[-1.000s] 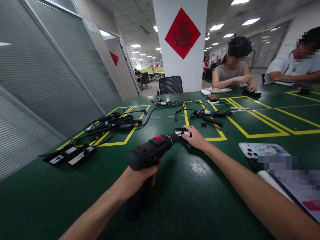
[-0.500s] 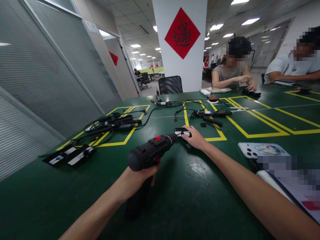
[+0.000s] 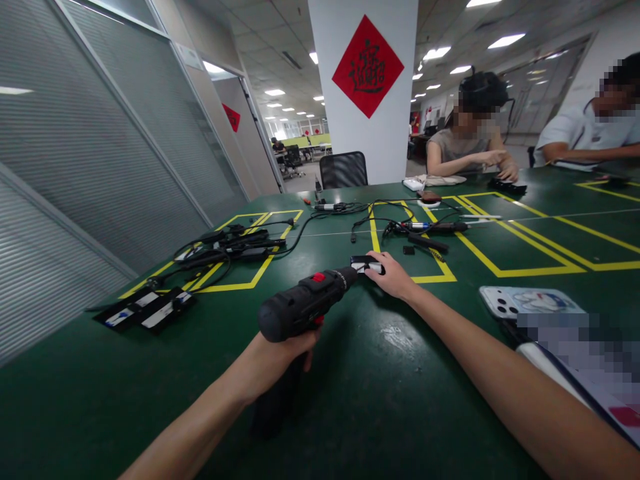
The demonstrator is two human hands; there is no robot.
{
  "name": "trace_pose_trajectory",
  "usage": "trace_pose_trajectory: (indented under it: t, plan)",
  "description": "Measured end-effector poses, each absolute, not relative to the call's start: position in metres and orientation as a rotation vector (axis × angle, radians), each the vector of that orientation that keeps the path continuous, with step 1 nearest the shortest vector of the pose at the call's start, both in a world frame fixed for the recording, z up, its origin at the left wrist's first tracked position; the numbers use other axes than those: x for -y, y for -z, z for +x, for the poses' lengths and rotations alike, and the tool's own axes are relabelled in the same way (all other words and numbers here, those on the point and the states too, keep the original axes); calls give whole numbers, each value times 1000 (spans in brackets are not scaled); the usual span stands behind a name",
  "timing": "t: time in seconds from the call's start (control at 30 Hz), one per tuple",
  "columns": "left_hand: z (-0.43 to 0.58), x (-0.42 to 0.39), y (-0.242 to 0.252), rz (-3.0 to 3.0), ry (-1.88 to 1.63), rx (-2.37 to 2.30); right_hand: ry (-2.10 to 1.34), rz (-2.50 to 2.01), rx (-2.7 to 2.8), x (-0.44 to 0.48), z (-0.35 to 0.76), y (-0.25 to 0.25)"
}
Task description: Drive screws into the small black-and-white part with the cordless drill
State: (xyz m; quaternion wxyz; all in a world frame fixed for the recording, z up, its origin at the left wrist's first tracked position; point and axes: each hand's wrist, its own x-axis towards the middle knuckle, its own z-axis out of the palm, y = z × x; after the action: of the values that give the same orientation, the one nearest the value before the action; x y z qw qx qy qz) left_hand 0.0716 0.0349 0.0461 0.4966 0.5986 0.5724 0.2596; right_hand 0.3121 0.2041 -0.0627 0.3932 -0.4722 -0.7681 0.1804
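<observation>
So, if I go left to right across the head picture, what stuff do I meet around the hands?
Flat black pieces → drill → small black-and-white block → phone.

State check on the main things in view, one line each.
Power drill: held, tip aimed at black-and-white block; spinning, can't tell
Left hand: closed around drill grip
Right hand: gripping block
Black-and-white block: held between thumb and fingers
Black cables: heaped, tangled
Smartphone: camera side up
Ceiling lights: on
</observation>
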Motion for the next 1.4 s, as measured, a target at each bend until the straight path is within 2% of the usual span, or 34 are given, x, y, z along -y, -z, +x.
trace_pose_trajectory:
  t: [1.4]
  plan:
    - [72,-35,-45,1486,-644,-1361,-459,-1186,1955,-203,313,61]
